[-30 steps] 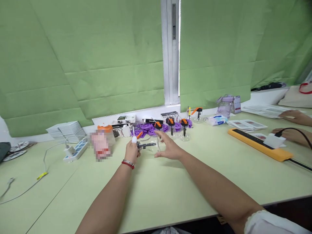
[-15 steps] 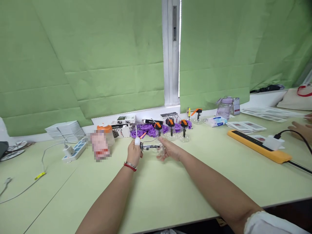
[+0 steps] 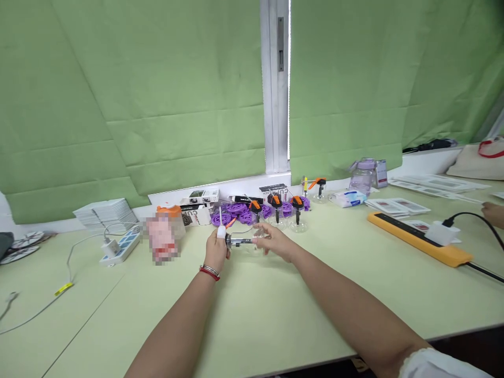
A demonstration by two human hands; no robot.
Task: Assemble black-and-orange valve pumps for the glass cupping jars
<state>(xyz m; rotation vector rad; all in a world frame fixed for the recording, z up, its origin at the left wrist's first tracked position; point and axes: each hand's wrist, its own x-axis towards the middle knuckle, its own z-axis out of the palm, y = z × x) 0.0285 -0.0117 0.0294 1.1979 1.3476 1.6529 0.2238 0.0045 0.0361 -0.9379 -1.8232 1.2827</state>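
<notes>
My left hand (image 3: 216,251) is closed around the black head end of a clear vessel with a dark stem (image 3: 241,241), held sideways just above the table. An orange lever (image 3: 231,222) sticks up from that end. A white piece with a thin upright shaft (image 3: 221,231) is also in my left fist; its kind is unclear. At the vessel's clear rounded end, my right hand (image 3: 275,242) has its fingers bent around it. Behind my hands stand several similar clear vessels (image 3: 298,223) with black and orange heads.
Purple coiled parts (image 3: 236,211) and boxes (image 3: 197,214) line the wall. At left are a white power strip (image 3: 124,247) and a blurred pink bag (image 3: 161,239); at right, an orange power strip (image 3: 417,239), wipes (image 3: 348,198) and another person's hand (image 3: 494,214).
My right hand has shifted slightly and its fingers have drawn in on the vessel's clear end. My left hand keeps its hold. The other person's hand at right has moved.
</notes>
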